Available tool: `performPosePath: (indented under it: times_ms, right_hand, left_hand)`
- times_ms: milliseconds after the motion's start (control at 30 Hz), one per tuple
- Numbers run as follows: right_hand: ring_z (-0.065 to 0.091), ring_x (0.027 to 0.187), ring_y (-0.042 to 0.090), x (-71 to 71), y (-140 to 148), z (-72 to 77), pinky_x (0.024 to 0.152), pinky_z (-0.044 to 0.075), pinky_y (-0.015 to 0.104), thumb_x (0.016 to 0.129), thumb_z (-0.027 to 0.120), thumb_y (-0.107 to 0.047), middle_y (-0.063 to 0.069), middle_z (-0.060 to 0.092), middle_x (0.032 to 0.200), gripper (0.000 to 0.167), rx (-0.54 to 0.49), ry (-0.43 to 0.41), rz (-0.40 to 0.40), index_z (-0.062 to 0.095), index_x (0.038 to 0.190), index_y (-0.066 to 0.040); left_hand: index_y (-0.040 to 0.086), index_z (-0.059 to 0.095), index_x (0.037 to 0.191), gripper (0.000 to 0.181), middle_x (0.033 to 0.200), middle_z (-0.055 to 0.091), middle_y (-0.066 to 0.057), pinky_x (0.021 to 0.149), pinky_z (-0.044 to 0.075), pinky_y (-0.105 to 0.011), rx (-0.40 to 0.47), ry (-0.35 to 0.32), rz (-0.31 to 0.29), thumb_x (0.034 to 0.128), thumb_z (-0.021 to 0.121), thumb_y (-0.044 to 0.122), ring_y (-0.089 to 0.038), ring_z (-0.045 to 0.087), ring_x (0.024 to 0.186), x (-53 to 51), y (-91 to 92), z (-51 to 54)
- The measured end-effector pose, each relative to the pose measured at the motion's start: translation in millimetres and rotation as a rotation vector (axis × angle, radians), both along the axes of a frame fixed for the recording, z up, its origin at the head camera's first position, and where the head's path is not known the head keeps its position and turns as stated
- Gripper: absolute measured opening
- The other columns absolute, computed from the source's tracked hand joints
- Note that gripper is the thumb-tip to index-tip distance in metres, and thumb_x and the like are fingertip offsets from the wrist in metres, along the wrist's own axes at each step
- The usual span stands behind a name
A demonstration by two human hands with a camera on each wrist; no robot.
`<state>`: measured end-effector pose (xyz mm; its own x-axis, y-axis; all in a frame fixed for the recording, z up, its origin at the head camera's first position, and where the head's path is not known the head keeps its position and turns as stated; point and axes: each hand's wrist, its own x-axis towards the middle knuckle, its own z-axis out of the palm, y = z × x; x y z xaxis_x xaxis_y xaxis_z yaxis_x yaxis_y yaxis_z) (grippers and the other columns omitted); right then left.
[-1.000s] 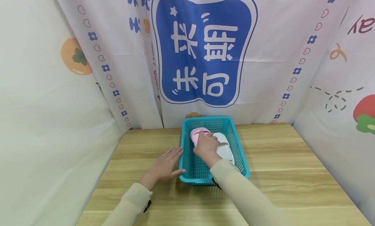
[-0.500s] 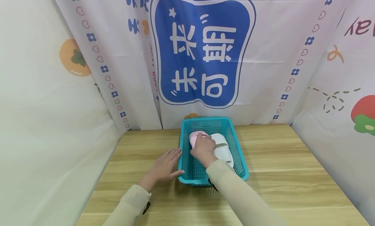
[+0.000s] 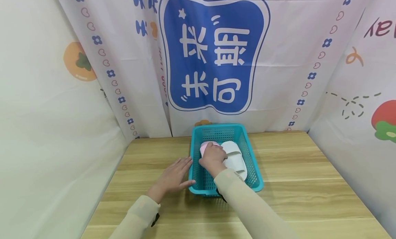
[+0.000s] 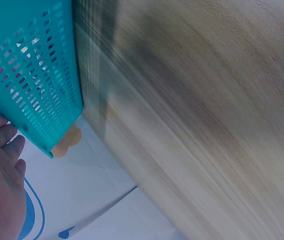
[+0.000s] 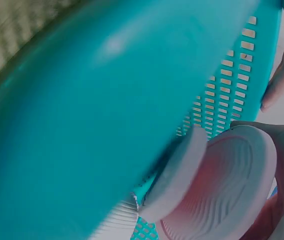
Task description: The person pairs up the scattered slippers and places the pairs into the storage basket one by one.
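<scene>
A turquoise plastic basket [image 3: 260,178] stands on the wooden table against the back wall. Inside it, in the head view, my right hand [image 3: 212,158] grips a pink slipper [image 3: 208,144] on the left side, covering most of it. The right wrist view shows a ridged pink sole [image 5: 222,185] by that hand, with a second pale pink piece [image 5: 177,177] close beside it. A white slipper [image 3: 234,160] lies to the right in the basket. Fingers extended, my left hand [image 3: 174,174] rests against the basket's left rim, its thumb near the front corner.
Wooden tabletop [image 3: 303,177] spreads on both sides and in front of the basket. A printed white cloth [image 3: 278,94] hangs directly behind it, and more pale cloth walls [image 3: 46,129] stand at left and right.
My right hand has moved slightly toward me and left with the pink slipper, and more of the white slipper now shows. The left hand stays at the rim.
</scene>
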<state>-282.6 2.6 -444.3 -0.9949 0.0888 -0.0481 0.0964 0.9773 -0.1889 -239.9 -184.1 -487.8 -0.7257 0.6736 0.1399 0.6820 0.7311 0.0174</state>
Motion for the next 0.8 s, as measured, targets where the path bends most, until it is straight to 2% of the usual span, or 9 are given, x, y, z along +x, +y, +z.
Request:
performPosePath:
  times_ms: [100, 333, 800]
  right_hand:
    - [0.057, 0.110, 0.045, 0.3, -1, -0.2, 0.083, 0.049, 0.062, 0.079, 0.071, -0.053, 0.030, 0.051, 0.132, 0.089, 0.001, -0.009, -0.009, 0.039, 0.144, -0.001]
    - [0.055, 0.113, 0.045, -0.2, -5, -1.4, 0.085, 0.050, 0.062, 0.081, 0.069, -0.056, 0.030, 0.050, 0.134, 0.090, 0.025, -0.029, -0.017, 0.038, 0.145, -0.001]
    - [0.057, 0.111, 0.046, 4.8, -12, -4.1, 0.087, 0.049, 0.060, 0.083, 0.065, -0.059, 0.032, 0.043, 0.140, 0.094, 0.122, -0.054, -0.011, 0.031, 0.151, -0.003]
  left_hand:
    - [0.003, 0.030, 0.151, 0.083, 0.157, 0.028, -0.013, 0.117, 0.016, -0.040, -0.005, 0.000, 0.004, 0.0957, 0.037, 0.064, -0.025, 0.022, 0.145, 0.2, 0.2, -0.1]
    - [0.001, 0.033, 0.150, 0.082, 0.155, 0.031, -0.015, 0.116, 0.021, -0.043, 0.003, 0.032, -0.016, 0.0960, 0.039, 0.063, -0.029, 0.027, 0.143, -0.2, -0.2, -1.2]
    - [0.001, 0.032, 0.150, 0.082, 0.155, 0.030, -0.015, 0.116, 0.019, -0.042, -0.004, 0.024, -0.016, 0.0961, 0.039, 0.062, -0.029, 0.026, 0.143, -0.5, 0.6, 0.0]
